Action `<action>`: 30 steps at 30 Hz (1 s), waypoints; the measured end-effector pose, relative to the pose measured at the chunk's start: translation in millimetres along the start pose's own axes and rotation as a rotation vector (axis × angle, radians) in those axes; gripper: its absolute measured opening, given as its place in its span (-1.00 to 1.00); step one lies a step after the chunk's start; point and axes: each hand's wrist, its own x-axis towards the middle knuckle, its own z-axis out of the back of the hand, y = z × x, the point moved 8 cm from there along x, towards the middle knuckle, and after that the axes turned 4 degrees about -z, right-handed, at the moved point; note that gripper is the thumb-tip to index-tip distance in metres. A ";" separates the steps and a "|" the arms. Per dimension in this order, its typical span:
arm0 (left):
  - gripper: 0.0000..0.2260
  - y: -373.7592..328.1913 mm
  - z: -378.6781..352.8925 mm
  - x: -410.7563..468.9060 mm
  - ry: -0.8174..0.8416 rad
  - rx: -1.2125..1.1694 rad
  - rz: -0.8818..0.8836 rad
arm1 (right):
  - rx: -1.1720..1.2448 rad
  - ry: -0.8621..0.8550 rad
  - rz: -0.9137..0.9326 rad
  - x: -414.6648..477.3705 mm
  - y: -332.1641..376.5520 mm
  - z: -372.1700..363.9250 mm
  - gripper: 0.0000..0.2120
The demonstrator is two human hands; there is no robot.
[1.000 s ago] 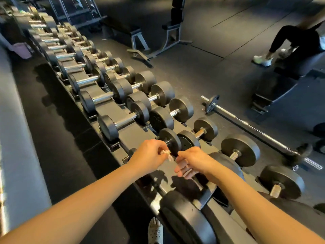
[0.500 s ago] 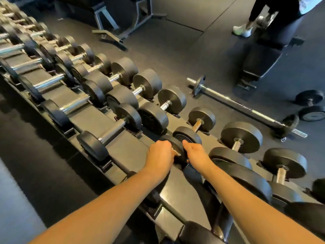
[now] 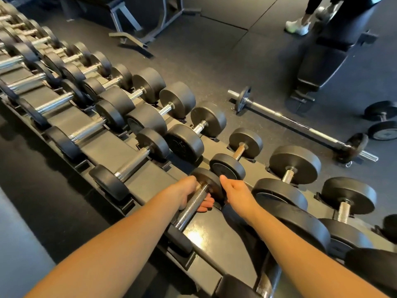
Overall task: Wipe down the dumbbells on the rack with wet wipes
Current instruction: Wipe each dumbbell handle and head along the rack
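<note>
The rack (image 3: 101, 151) carries dumbbells (image 3: 131, 164) in two rows: a near row (image 3: 86, 130) along its front edge, a far row (image 3: 199, 127) along its back edge. On the floor (image 3: 214, 61) behind the rack lies a barbell (image 3: 300, 123); behind that stands a bench (image 3: 322, 67), with a loose dumbbell (image 3: 381, 121) to the right.

Only the tips of our left hand's (image 3: 184, 192) fingers (image 3: 206, 204) show beneath the dumbbell (image 3: 192, 202) handle. Our right hand's (image 3: 235, 190) fingers are hidden behind its far head. The top edge cuts off another person (image 3: 307, 16) above the legs, and the rack (image 3: 150, 183) runs off left.
</note>
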 end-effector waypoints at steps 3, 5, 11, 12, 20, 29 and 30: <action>-0.65 -4.1 4.6 -1.0 -0.124 0.045 -0.090 | 0.034 0.021 0.004 0.2 0.8 -0.2 -0.53; -0.77 -17.5 15.6 -12.6 -0.382 0.300 -0.364 | 0.041 0.035 0.002 -1.2 1.5 -0.1 -0.52; -0.85 -26.5 -57.5 -48.3 -0.510 1.819 -0.796 | 0.086 0.023 0.009 -0.8 -0.5 -0.7 -0.48; -0.84 -24.0 -65.4 -47.9 -0.478 1.941 -0.810 | 0.091 0.020 0.008 -0.6 -0.8 -0.8 -0.48; -0.76 -13.8 -32.0 -44.4 -0.486 1.735 -0.901 | 0.121 0.002 -0.043 -2.9 -4.9 -5.2 -0.54; -0.76 -34.0 -42.8 -39.9 -0.454 1.801 -1.100 | -0.202 -0.193 -0.003 -23.1 11.7 0.9 -0.89; -0.76 -36.6 -45.3 -37.2 -0.443 1.795 -1.106 | -0.276 -0.282 0.016 -32.1 12.6 5.4 -0.95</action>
